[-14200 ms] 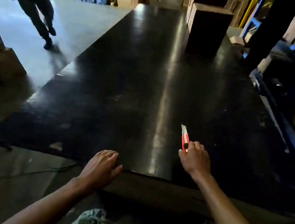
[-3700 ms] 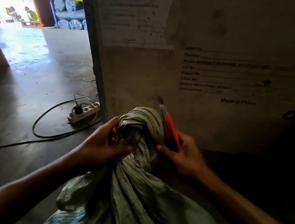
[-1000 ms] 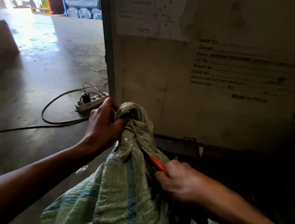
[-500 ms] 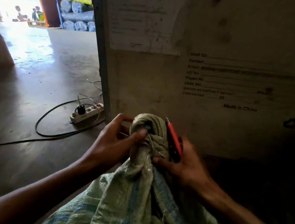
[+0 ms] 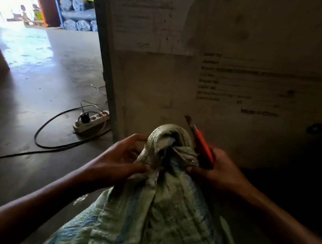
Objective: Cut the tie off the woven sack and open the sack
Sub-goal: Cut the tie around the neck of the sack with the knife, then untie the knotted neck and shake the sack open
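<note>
A pale green woven sack (image 5: 161, 225) with blue stripes stands in front of me, its neck bunched into a knotted top (image 5: 170, 143). My left hand (image 5: 120, 162) pinches the sack's neck just below the knot on the left side. My right hand (image 5: 218, 170) presses against the right side of the neck and holds a red utility knife (image 5: 200, 142), whose blade points up and away behind the knot. The tie itself is hidden among the folds.
A large wooden crate (image 5: 242, 60) with printed shipping text stands right behind the sack. A white power strip (image 5: 91, 121) and black cables (image 5: 48, 143) lie on the concrete floor at left. Wrapped rolls (image 5: 78, 14) sit far back by a bright doorway.
One second ago the knife was low against the sack's neck; it is now raised behind the knot. My left hand has slid from the knot's top to the neck below it.
</note>
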Available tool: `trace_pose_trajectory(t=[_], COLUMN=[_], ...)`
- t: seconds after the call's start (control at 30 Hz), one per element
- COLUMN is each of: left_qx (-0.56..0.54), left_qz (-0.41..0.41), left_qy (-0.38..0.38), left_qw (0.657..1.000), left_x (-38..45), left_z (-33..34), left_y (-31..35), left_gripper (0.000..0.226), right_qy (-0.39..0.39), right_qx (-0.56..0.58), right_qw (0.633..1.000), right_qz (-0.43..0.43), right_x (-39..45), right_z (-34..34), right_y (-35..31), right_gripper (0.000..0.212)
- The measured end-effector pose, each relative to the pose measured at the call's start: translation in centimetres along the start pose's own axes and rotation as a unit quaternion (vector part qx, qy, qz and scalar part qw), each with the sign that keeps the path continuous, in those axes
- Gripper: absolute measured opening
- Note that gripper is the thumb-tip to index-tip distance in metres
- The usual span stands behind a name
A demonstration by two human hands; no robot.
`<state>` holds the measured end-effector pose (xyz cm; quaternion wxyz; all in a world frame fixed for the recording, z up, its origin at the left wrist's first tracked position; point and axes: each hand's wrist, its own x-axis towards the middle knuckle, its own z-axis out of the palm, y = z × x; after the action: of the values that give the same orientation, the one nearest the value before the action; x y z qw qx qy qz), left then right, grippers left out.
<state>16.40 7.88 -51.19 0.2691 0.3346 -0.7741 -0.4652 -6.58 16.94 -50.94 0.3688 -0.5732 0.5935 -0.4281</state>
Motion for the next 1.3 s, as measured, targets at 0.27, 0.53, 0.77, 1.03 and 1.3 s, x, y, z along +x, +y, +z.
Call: trace_pose_trajectory(t=[0.27,0.53,0.77,1.03,1.3], left_qx=[0.208,0.267,0.280,0.300,0.293], left_qz=[0.061,0.207,0.260,0.273,0.235], left_qy=[0.039,-0.115,-0.136,-0.050,-0.075], left_qw=[0.975,0.934,0.914,0.913,0.924], left_x=[4.9,6.7,6.0,6.1,7.3], left_z=[8.6,17.1,18.6,14.8,4.1], left_y=[0.8,1.9,1.3,2.4,5.6], left_gripper=[0.053,0.053,0.057,0.043,0.059], right_qy=[0.227,0.140,0.155,0.271,0.123], right_qx=[-0.098,-0.381,-0.378,-0.181,0.083], right_qw=[0.960,0.808,0.789,0.913,0.987], right_qz=[0.132,0.426,0.459,0.245,0.069], right_x=[-6.4,-19.6,-25.0,-16.1,-3.6], right_z=[-6.0,-8.4,-3.0,-4.6,1.6], right_y=[6.1,21.4,27.7,18.8,5.2], right_gripper=[0.007,0.036,0.038,0.026,0.051])
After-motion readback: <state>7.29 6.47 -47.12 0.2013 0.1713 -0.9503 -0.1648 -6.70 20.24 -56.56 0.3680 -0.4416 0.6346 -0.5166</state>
